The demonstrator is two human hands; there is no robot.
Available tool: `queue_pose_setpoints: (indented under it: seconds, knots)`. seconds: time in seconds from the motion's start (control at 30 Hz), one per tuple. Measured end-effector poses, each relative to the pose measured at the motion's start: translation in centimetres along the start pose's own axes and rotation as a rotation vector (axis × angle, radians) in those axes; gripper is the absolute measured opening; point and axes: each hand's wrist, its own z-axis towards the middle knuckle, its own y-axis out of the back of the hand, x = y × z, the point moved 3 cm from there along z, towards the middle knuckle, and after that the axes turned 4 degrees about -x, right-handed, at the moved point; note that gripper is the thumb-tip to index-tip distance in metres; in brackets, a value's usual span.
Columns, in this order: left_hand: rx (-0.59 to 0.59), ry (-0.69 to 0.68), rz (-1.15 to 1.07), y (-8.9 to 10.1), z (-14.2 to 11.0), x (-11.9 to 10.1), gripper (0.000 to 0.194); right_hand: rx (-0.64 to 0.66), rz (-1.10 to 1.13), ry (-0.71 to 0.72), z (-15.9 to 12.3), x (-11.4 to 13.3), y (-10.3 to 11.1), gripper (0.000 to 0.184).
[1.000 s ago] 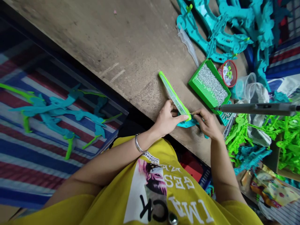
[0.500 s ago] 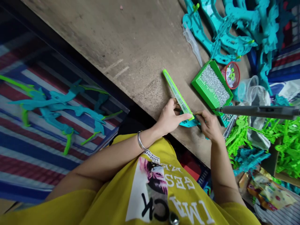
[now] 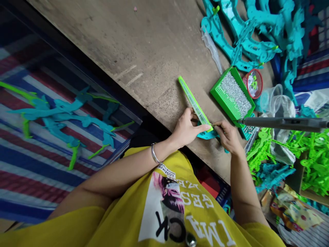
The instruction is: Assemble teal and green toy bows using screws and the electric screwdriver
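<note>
My left hand grips a long, tapering bright green plastic strip near its wide end, with the thumb pressed on top. The strip's narrow end points away over the table. Close by on the right, my right hand is closed in a pinch. A thin, shiny bit shows between its fingertips and the strip's wide end, too small to name. Beneath both hands lies a teal plastic part, partly covered by the strip and fingers.
A green basket of small metal pieces stands right of the strip, beside a red round basket. A grey electric screwdriver reaches in from the right. Teal parts lie at the back; green parts are heaped at right.
Both hands keep nearly the same pose on the green strip. The right hand has shifted very slightly; the view has moved a little.
</note>
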Motion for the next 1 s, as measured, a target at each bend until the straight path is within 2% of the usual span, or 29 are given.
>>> queue_pose_setpoints:
  seconds: [0.27,0.47,0.6,0.7,0.77,0.87,1.0]
  knots:
    - [0.004,0.003,-0.011,0.2,0.1,0.2,0.062,-0.026,-0.146,0.042,-0.3,1.4,0.1,0.017]
    - [0.085,0.036,-0.131,0.6,0.0,0.0,0.062,0.012,-0.124,-0.064,-1.0,0.8,1.7,0.017]
    - [0.089,0.039,-0.086,1.1,0.0,-0.1,0.059,-0.041,-0.082,-0.123,-1.8,0.5,2.5,0.016]
    - [0.083,0.042,-0.056,1.4,-0.1,0.0,0.062,-0.137,-0.037,-0.115,-2.0,0.8,1.9,0.012]
    - [0.085,0.046,-0.05,1.5,-0.1,0.0,0.065,-0.172,-0.013,-0.066,-1.6,1.4,1.0,0.023]
    - [0.106,0.033,-0.039,1.5,-0.2,-0.1,0.064,-0.139,0.052,0.033,-0.5,2.5,-0.5,0.038]
    - [0.112,0.006,-0.03,1.6,-0.1,-0.1,0.064,-0.073,0.061,0.055,0.6,3.1,-1.3,0.046]
